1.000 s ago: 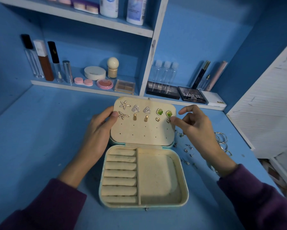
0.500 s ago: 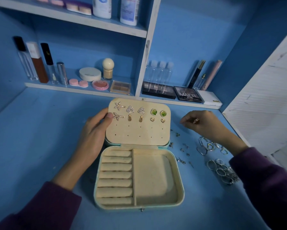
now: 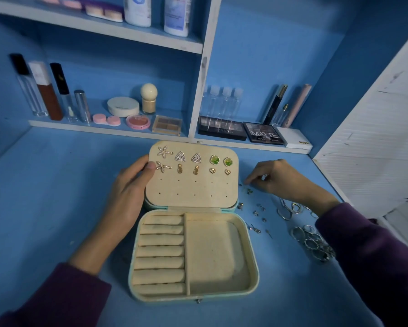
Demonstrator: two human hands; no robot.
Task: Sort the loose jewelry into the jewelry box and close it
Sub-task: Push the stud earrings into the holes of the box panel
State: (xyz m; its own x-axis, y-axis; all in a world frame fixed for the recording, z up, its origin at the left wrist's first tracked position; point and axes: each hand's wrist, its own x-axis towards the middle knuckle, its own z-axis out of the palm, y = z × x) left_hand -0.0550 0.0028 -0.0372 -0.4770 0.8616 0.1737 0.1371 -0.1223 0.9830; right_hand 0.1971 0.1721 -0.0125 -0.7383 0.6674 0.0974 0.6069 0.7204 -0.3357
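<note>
The jewelry box [image 3: 253,258] lies open on the blue desk, with its ring rolls [image 3: 160,251] and side compartment [image 3: 212,251] bare. Its lid [image 3: 191,192] stands up and carries several pairs of earrings [image 3: 196,159] in two rows. My left hand [image 3: 127,197] grips the lid's left edge, thumb on the front. My right hand [image 3: 283,180] hovers just right of the lid, its curled fingertips down among the loose studs [image 3: 257,212], with a small shiny piece pinched between the fingers. A pile of silver rings [image 3: 313,244] and hoops [image 3: 288,208] lies right of the box.
A low shelf [image 3: 104,131] behind the box holds cosmetics: tubes, compacts, a pink blush [image 3: 138,121], eyeshadow palettes [image 3: 263,133] and small clear bottles. A white panel [image 3: 375,149] bounds the desk on the right. Blue walls close the left and back.
My right hand left the lid's right edge, moved out to the right, then dropped its fingertips onto the loose studs. The left hand kept its hold on the lid.
</note>
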